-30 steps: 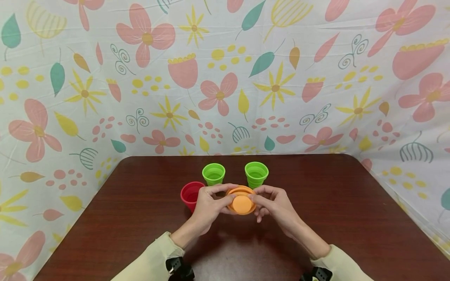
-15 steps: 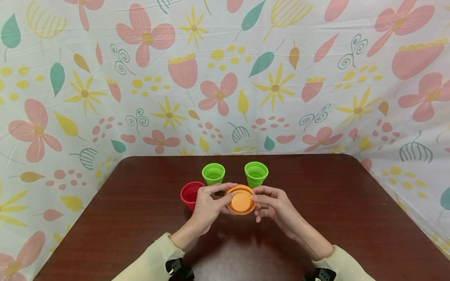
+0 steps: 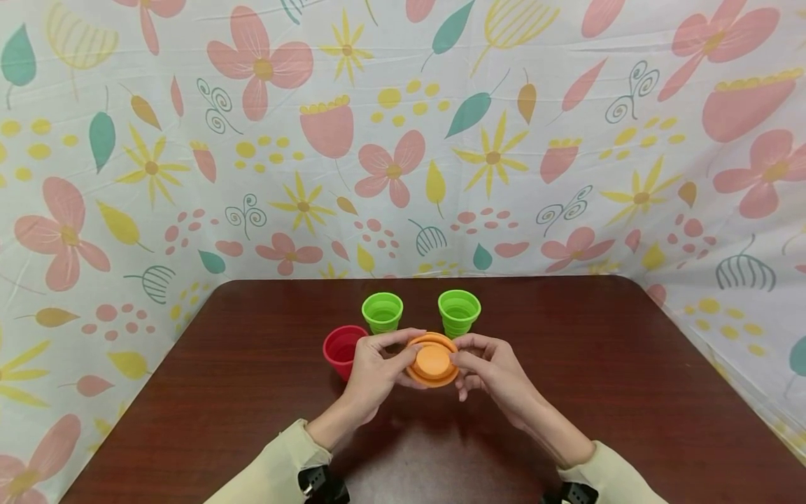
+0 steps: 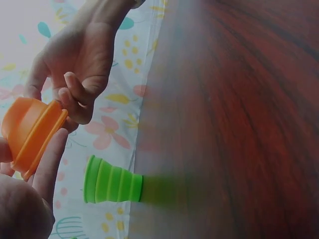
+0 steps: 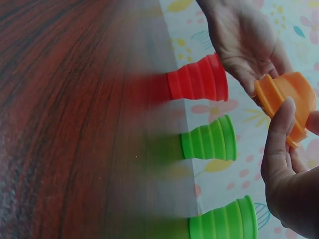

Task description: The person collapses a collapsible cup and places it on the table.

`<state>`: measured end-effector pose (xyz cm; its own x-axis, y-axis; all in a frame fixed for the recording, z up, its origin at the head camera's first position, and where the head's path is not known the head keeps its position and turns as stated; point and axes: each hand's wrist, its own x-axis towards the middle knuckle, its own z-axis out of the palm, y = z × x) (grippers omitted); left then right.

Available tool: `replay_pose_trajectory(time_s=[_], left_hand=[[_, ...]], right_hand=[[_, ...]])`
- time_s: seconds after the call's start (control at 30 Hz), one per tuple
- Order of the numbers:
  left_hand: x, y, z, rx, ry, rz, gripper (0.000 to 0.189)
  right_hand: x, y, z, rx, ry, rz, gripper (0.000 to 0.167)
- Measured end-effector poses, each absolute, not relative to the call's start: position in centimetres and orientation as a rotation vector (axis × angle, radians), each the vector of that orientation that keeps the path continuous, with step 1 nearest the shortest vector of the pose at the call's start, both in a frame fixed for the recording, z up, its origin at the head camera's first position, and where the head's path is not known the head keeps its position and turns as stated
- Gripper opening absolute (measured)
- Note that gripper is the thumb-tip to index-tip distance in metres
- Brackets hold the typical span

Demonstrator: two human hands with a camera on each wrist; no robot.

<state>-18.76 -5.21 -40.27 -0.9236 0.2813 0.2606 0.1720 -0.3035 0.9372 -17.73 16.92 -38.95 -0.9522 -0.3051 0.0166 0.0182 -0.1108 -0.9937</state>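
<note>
An orange collapsible cup, partly folded, is held above the table between both hands, its round base towards the head camera. My left hand grips its left side, thumb on the near face and fingers behind the rim. On the right side my right hand pinches it with thumb and index finger, the other fingers loosely bent. The right wrist view has the orange cup side-on, its folded rings stacked close together. Behind my left hand a red cup stands upright, partly covered by that hand.
Two green collapsible cups stand unfolded beyond the hands, a left one and a right one. The dark wooden table reaches back to a flower-printed cloth.
The orange cup has tilted a little in the hands, and the right thumb has shifted slightly along its edge. Both hands keep hold of it; the other cups stay in place.
</note>
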Motion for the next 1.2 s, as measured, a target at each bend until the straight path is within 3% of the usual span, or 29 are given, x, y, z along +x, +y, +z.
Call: replay_pose_trajectory(time_s=[0.43,1.2], left_hand=[[-18.44,-5.54,-40.13,0.571,1.785,2.340,0.045],[-18.63,-5.79,-40.37,0.547,1.795,2.360,0.042]], right_hand=[[-17.87,17.13,-39.01,-0.305,1.888,-2.178,0.037],[-18.11,17.37,-39.29,-0.434,1.763,-2.153,0.046]])
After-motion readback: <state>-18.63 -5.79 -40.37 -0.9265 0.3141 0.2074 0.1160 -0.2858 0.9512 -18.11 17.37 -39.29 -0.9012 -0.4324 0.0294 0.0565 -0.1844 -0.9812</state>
